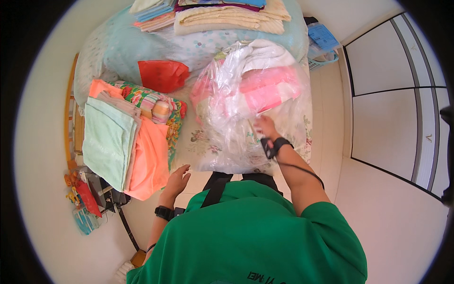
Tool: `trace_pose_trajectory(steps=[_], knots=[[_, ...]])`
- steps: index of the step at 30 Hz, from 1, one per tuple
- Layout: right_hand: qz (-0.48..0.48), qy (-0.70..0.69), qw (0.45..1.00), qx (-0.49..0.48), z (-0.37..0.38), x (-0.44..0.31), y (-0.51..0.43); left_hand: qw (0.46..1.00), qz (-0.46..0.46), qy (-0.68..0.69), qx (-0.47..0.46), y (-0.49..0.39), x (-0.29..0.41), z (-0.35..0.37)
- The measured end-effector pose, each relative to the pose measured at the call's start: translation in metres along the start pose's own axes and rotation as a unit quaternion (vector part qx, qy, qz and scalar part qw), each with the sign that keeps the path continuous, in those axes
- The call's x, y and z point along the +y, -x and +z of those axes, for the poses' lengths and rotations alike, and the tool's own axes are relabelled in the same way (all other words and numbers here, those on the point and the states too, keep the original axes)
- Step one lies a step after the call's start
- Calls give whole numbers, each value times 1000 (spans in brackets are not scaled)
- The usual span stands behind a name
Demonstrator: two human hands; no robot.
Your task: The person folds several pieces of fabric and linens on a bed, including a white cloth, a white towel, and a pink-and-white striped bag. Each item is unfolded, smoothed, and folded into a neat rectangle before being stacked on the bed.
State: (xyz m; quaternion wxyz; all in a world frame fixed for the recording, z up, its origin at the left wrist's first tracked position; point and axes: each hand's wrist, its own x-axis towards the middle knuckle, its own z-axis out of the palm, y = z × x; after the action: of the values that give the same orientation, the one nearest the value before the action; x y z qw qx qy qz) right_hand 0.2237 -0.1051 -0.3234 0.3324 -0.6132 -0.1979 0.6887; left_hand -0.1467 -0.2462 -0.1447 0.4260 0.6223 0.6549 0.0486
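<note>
A large clear plastic bag (230,124) lies on the bed, with pink and white folded cloth (271,88) inside or beneath its film. My right hand (266,127) is at the bag's lower right part, blurred; whether its fingers grip the film does not show. Near the bed's front edge, my left hand (180,179) has its fingers apart and holds nothing. To its upper left, a folded pale green towel (108,138) rests over orange cloth (150,159) and a green floral textile (173,138). A red plastic bag (163,75) lies behind that pile.
Folded towels and cloths (230,17) are stacked at the bed's far side on a pale dotted cover (198,44). A light blue basket (321,63) stands beyond the bed's right corner. White sliding doors (385,96) are at the right. A cluttered small stand (103,191) is at the lower left.
</note>
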Motion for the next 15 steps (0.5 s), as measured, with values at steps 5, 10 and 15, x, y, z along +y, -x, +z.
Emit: trace_pose_trajectory(steps=[5, 10, 15], knots=[[-43, 27, 974, 219, 12, -72, -45, 1000, -10, -9, 28, 14, -7, -2], [-175, 182, 966, 53, 29, -186, -51, 998, -43, 1, 35, 31, -21, 2], [-223, -254, 918, -209, 64, -308, -20, 997, -41, 29, 50, 32, -28, 9]])
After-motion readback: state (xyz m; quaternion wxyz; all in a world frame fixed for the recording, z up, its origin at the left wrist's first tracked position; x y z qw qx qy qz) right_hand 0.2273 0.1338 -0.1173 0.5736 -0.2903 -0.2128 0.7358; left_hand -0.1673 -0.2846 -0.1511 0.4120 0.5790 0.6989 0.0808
